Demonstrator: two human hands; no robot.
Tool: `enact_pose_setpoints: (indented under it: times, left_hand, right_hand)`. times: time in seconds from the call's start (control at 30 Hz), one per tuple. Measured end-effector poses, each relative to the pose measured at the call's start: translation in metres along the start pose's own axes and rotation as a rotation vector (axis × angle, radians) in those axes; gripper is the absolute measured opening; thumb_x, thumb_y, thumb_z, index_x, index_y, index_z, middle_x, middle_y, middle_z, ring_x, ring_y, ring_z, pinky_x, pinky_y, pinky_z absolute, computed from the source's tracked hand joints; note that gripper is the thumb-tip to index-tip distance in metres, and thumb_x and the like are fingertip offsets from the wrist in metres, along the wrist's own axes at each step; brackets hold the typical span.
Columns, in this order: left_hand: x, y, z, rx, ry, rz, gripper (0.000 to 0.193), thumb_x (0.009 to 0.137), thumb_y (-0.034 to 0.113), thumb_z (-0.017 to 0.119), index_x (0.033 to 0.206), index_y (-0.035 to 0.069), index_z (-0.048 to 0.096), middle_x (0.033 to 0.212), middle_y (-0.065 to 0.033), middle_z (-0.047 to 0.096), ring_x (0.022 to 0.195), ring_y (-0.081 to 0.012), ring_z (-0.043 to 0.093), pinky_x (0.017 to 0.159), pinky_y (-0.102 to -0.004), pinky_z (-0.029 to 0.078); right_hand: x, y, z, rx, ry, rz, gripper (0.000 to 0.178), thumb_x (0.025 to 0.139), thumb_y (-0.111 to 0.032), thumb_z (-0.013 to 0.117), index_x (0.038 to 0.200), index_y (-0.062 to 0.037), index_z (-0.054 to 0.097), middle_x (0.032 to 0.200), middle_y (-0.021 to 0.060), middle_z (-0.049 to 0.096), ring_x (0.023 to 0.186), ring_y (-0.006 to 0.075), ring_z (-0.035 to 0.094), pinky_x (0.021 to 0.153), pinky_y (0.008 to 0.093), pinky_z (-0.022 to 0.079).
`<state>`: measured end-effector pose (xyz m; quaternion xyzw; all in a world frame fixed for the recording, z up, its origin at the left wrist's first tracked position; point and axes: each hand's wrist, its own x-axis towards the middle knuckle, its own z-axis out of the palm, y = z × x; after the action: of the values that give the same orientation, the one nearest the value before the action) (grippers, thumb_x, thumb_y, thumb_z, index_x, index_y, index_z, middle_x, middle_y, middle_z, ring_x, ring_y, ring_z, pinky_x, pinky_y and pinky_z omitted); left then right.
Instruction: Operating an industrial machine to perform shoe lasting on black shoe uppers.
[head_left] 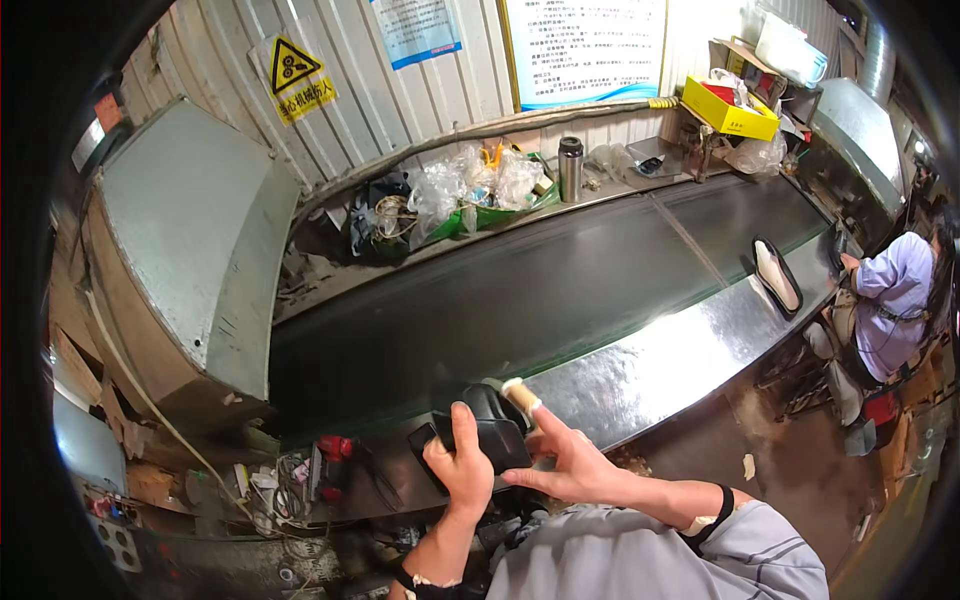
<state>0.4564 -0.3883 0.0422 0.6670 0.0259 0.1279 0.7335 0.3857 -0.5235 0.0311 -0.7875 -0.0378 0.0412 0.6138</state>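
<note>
My left hand (467, 462) grips a black leather shoe (497, 441) over the near edge of the conveyor, its thumb pointing up and its fingers wrapped round the near side. At the shoe's right side is my right hand (577, 466), thumb against the lower edge and index finger stretched upward. A beige wrap (520, 396) covers that fingertip. The other fingers of this hand are partly hidden, but they seem closed on the shoe's edge. Farther right along the metal ledge (640, 375) lies another black shoe piece (777, 276) with a pale inner face.
A dark conveyor belt (480, 300) runs from a metal housing (190, 230) at left. Behind it stand bagged items (450, 195), a steel flask (570, 170) and a yellow box (730, 108). A red tool (335, 448) lies near left. A co-worker (895, 305) sits far right.
</note>
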Motion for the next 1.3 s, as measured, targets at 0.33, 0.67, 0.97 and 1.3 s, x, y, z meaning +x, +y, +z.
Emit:
enact_pose_setpoints:
  times: [0.33,0.67,0.97,1.3]
  left_hand:
    - [0.046,-0.114,-0.032,-0.466,-0.143,-0.886,0.081,0.097,0.075,0.037,0.12,0.004,0.066,0.114,-0.006,0.071,0.098,-0.0217,0.068,0.095,-0.0358,0.051]
    - [0.093,-0.205,-0.022,-0.166,-0.601,-1.088,0.03,0.096,0.018,0.067,0.115,-0.006,0.066,0.108,-0.0129,0.073,0.091,-0.0235,0.071,0.084,-0.037,0.058]
    - [0.125,-0.261,0.014,0.759,-0.234,-0.432,0.038,0.09,0.037,0.074,0.094,-0.001,0.074,0.082,-0.0171,0.071,0.077,-0.0281,0.067,0.076,-0.0389,0.051]
    - [0.044,-0.265,0.006,0.91,-0.211,-0.495,0.048,0.093,0.047,0.064,0.103,0.001,0.073,0.102,-0.0227,0.072,0.096,-0.0423,0.067,0.087,-0.0495,0.051]
  right_hand:
    - [0.004,-0.001,-0.036,0.049,0.12,0.181,0.05,0.098,-0.019,0.068,0.139,0.0022,0.048,0.088,0.0152,0.064,0.074,0.0229,0.06,0.069,0.0328,0.048]
    - [-0.068,0.173,-0.009,-0.832,0.079,-0.412,0.025,0.077,-0.016,0.08,0.097,-0.0058,0.069,0.073,0.0047,0.056,0.075,0.0231,0.059,0.115,0.0551,0.039]
    - [-0.008,0.218,0.02,-0.327,0.436,-0.299,0.073,0.072,-0.018,0.092,0.132,0.0011,0.054,0.144,0.0292,0.044,0.126,0.0459,0.052,0.101,0.0465,0.048]
    - [-0.07,0.227,-0.012,-0.178,0.167,-0.062,0.078,0.078,-0.019,0.086,0.14,0.0058,0.046,0.142,0.0309,0.049,0.139,0.047,0.043,0.118,0.047,0.033]
